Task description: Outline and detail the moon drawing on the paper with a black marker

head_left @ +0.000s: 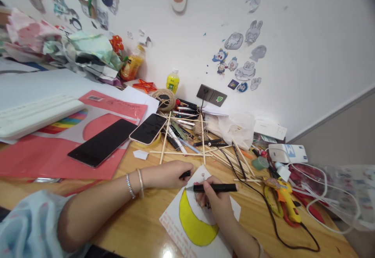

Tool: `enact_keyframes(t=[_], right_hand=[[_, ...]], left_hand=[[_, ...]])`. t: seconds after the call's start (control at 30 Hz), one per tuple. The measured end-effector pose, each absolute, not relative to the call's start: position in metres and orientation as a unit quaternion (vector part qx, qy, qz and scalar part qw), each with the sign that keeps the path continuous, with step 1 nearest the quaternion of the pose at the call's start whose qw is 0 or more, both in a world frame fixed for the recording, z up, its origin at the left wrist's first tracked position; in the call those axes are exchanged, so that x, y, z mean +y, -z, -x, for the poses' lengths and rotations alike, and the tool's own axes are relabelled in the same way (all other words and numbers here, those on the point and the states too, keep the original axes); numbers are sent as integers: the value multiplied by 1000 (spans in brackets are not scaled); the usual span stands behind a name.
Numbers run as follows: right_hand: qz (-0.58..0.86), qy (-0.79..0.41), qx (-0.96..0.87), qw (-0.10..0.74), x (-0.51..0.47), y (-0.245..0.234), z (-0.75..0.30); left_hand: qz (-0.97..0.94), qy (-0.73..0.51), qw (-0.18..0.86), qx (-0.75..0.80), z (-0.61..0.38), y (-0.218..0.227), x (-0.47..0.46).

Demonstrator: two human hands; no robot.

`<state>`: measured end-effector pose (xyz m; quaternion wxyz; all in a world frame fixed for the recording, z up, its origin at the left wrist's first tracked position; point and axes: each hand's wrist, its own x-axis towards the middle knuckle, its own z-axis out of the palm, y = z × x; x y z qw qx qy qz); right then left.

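My right hand (pixel 218 202) grips a black marker (pixel 221 188), held nearly level over a sheet of white paper (pixel 174 208). On the paper is a yellow crescent moon (pixel 191 224) with a dark outline, and reddish marks run along its lower left edge. The marker's tip is not clearly visible. My left hand (pixel 171 174) is closed around a small black marker cap (pixel 185 174) beside the paper's upper left edge. Just beyond the paper, thin wooden sticks (pixel 165 137) lie crossed in a square frame.
Two phones (pixel 102 142) and a red-and-white package (pixel 61 160) lie to the left. Pens and loose sticks crowd the table's back. A yellow glue gun (pixel 288 203) with a black cord (pixel 272 215) lies right. Bottles (pixel 172 81) stand by the wall.
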<state>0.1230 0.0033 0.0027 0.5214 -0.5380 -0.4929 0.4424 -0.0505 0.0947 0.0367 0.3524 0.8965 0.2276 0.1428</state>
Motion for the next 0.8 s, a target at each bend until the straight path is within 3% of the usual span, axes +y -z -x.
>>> enact_keyframes(t=[0.8], right_hand=[[535,-466,-483,513,3,-1,-126]], left_hand=[[-901,-129,343,233,51,-39,94]])
